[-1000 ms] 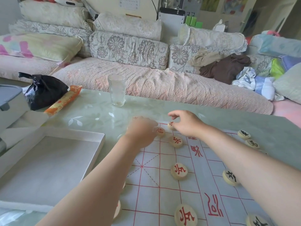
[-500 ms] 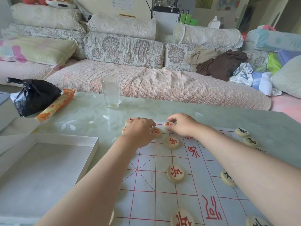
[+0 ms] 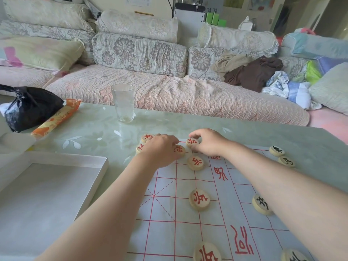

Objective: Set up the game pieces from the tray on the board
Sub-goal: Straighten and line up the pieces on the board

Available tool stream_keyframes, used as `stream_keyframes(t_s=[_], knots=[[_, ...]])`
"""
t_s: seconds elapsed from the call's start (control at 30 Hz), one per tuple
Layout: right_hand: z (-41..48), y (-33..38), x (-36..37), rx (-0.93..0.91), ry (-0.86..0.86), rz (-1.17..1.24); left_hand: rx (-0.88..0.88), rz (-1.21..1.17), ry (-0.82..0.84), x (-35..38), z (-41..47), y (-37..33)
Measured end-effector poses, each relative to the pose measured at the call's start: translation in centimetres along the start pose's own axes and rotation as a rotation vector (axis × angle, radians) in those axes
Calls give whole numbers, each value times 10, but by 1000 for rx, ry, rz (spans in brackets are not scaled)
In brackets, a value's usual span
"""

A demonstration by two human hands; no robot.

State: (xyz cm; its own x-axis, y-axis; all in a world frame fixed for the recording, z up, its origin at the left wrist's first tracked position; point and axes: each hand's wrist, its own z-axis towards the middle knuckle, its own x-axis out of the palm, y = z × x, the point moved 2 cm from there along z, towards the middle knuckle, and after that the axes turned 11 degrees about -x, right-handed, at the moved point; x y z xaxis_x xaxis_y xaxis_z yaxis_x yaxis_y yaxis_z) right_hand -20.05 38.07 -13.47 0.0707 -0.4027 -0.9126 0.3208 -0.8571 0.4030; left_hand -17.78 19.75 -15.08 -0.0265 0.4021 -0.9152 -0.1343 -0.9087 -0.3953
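Placement along the far edge of the board (image 3: pixel 169 232) looks to be the step in hand. The right hand (image 3: pixel 209 143) reaches in from the right and pinches a red soldier piece (image 3: pixel 192 142) between thumb and curled fingers. The disc lies flat at the far rim of the grid, on that hand's left. Nearer the person, three more red soldiers run in one line down the board, the closest of them (image 3: pixel 195 162) just beside the pinched one. The move likely turns on seating the pinched piece on the far crossing of that same line; being round and flat, it has no long axis to mind. The left hand (image 3: pixel 162 150) lies knuckles up over the far left corner, just beside the right hand, fingers curled down. A red disc (image 3: pixel 180 151) peeks out from under its right side, and I cannot tell whether the fingers grip it or only rest on it. A loose red disc (image 3: pixel 147 137) and a second loose disc (image 3: pixel 139 147) sit against that hand's far left side, off the grid on the surface (image 3: pixel 94 132), so the left hand is nearer to them. The tray (image 3: pixel 105 161) stands well apart to the left, and no piece shows in the part in view.
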Motion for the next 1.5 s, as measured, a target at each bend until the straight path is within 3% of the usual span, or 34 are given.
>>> stream_keyframes(t_s=[0.4, 0.6, 0.7, 0.9, 1.0, 1.17, 1.37, 1.5], knots=[[-1, -5, 4, 13, -3, 6, 9, 26, 12, -1, -4, 0], [-22, -3, -9, 3, -137, 49, 66, 9, -58, -6, -9, -4], [-41, 3, -12, -7, -55, 102, 137, -29, -91, -12, -19, -14], [-71, 13, -4, -18, 141, -1, 114, -73, 96, -9, -39, -24], [-75, 16, -1, -62, 102, -36, 98, -41, 135, -8, -45, -25], [-77, 22, 1, 33, 33, -172, 85, -41, 159, -7, -45, -28], [-80, 23, 4, -129, 17, -29, 87, -135, 163, -3, -39, -27], [-80, 14, 11, -39, -24, -61, 66, -160, 183, -2, -37, -27]])
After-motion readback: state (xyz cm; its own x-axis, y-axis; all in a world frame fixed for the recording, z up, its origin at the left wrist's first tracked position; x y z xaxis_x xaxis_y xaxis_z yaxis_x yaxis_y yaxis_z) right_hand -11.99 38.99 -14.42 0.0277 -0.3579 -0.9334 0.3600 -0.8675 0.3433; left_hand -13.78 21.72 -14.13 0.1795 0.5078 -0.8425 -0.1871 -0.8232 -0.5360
